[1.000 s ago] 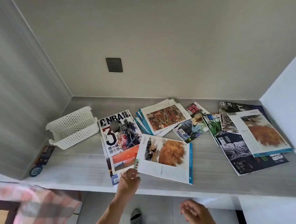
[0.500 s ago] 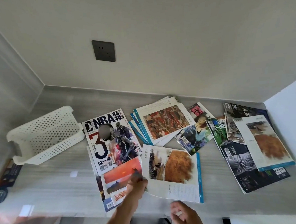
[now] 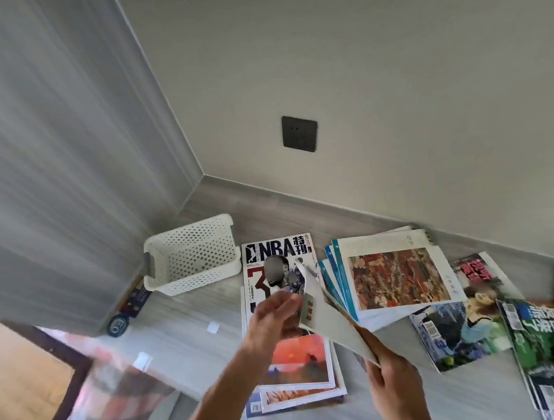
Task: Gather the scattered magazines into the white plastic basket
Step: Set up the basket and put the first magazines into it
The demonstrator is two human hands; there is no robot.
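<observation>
Head view shows the table (image 3: 186, 340) strewn with magazines (image 3: 395, 277), the white plastic basket (image 3: 190, 255) standing empty at its left corner. I hold one raised magazine (image 3: 329, 317), left hand (image 3: 270, 321) and right hand (image 3: 393, 385) fingers pinching opposite edges. I'd keep both grips firm and carry it left, lowering it flat into the basket.

Two bare forearms reach into view from the bottom edge, with no sleeves, watch or rings showing, ending in the ungloved left hand (image 3: 272, 321) and the ungloved right hand (image 3: 396, 385), both somewhat motion-blurred.
</observation>
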